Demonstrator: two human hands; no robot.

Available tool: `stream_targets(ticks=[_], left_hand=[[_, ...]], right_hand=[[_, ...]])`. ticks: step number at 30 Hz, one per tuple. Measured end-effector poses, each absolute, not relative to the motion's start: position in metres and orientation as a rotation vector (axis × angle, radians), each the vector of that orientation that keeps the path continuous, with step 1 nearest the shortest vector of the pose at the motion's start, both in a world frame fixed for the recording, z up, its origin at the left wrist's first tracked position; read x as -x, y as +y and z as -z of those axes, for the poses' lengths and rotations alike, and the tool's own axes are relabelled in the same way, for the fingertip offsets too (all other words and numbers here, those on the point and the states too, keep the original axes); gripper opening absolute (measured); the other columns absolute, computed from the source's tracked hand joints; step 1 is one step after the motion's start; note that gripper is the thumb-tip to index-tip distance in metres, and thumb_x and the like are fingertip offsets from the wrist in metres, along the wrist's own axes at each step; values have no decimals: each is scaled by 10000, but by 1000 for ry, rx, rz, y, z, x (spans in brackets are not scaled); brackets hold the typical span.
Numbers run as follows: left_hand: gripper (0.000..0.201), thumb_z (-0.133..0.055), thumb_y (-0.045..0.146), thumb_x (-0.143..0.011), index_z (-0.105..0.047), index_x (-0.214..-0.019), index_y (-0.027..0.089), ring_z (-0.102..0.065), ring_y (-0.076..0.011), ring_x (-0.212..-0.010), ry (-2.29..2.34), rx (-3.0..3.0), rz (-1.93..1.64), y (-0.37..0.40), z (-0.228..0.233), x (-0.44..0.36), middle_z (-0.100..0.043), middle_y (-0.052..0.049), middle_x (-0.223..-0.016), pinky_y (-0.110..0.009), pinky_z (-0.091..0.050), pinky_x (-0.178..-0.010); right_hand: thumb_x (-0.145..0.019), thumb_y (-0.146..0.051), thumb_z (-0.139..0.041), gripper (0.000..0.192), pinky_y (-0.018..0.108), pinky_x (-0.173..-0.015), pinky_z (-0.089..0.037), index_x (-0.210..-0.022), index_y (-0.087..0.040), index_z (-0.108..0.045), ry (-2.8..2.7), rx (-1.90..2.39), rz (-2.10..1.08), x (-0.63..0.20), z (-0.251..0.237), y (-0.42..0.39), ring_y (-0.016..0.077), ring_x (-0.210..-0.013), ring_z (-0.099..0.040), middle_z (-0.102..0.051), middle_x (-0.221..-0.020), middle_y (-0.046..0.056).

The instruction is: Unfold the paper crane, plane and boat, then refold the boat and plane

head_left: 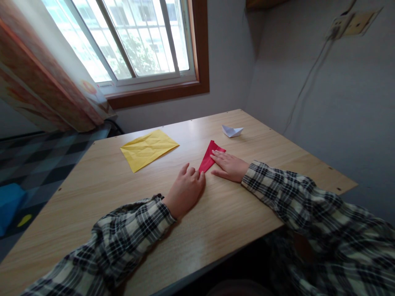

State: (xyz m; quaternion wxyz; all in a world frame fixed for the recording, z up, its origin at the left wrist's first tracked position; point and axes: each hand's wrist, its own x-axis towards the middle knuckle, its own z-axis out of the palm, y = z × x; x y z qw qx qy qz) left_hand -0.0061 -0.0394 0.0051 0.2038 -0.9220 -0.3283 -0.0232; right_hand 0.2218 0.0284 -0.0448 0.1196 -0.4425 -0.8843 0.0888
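A piece of red folded paper (pixel 207 159) lies on the table, narrowing to a point at its near left end. My left hand (pixel 189 190) is at that narrow end, its fingers curled and closed on the tip; the fingertips are partly hidden behind the hand. Flat on the paper's right side rests my right hand (pixel 230 165), with fingers stretched out and the thumb apart on the tabletop. Beyond them stands a small white paper boat (pixel 232 131). To the left, a creased yellow sheet of paper (pixel 149 149) lies spread out, touched by neither hand.
The wooden table (pixel 197 238) has its back edge near the wall, below a window (pixel 138 41). A curtain (pixel 40 70) hangs at the left. A blue object (pixel 10 205) is beyond the table's left edge. A cable runs down from a wall socket (pixel 354 24).
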Motion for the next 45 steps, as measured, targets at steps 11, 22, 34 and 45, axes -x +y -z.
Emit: stream_targets(ticks=[11,22,34,45], left_hand=[[240,-488,151,-955,-640,-1130,89,-601,-254,-924,-926,2571,42,-39,-4,6,-703,-127,-980,-496,-343,-1056],[233,-490,155,-957,-644,-1121,92,-599,-244,-912,-933,2568,47,-40,-3,7,-701,-118,-967,-480,-349,-1053],[268,-489,166,-961,-633,-1170,79,-596,-242,-923,-923,2557,32,-40,-4,7,-701,-110,-960,-478,-341,-1059],[253,-483,180,-970,-647,-1140,89,-592,-250,-925,-937,2556,26,-39,-3,6,-697,-102,-948,-484,-335,-1070]], right_hand=[[-948,-696,-283,874,468,-1237,-224,-1501,-28,-391,-2533,1413,-210,-229,44,36,310,-1499,-270,-311,-1590,221],[-955,-638,-351,805,543,-1202,-251,-1467,-21,-433,-2419,1553,-160,-227,36,33,363,-1461,-332,-365,-1558,250],[-944,-241,-494,315,433,-970,-416,-1161,-227,-722,-2594,711,10,-212,19,11,234,-1009,-570,-696,-1068,89],[-946,-243,-522,260,408,-923,-388,-1068,-211,-749,-2596,713,77,-211,18,10,226,-961,-559,-695,-1016,85]])
